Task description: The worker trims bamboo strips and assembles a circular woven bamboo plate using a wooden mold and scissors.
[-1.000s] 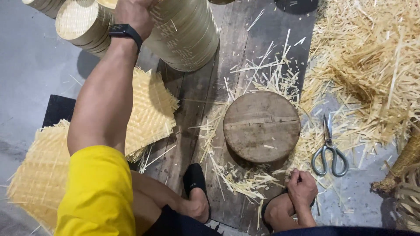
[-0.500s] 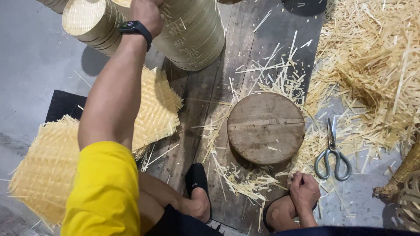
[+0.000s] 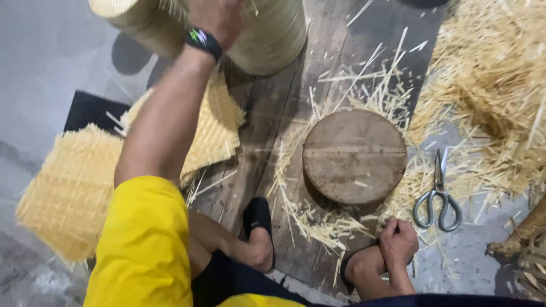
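Dark, worn floorboards (image 3: 267, 113) carry the work, scattered with pale bamboo slivers. From the fingers outward: the left hand (image 3: 219, 20) reaches up to the stacked baskets (image 3: 267, 34) at the top edge, fingers wrapped over a rim as far as the blur shows, though a firm grip cannot be confirmed; a black watch (image 3: 202, 41) sits at the wrist, then the bare forearm and a yellow sleeve (image 3: 142, 244). Against a second ago the arm has stretched farther and the baskets have come closer in view, so this hand now seems to have its hold on the stack. The right hand (image 3: 398, 241) stays curled shut on the ankle, holding nothing else. Near it lie grey-handled scissors (image 3: 438, 196), beside a round, scarred wooden block (image 3: 354, 156). Flat woven mats (image 3: 74, 187), frayed at the edges, lie under the left arm; loose, stiff shavings (image 3: 495, 85) pile up at right.
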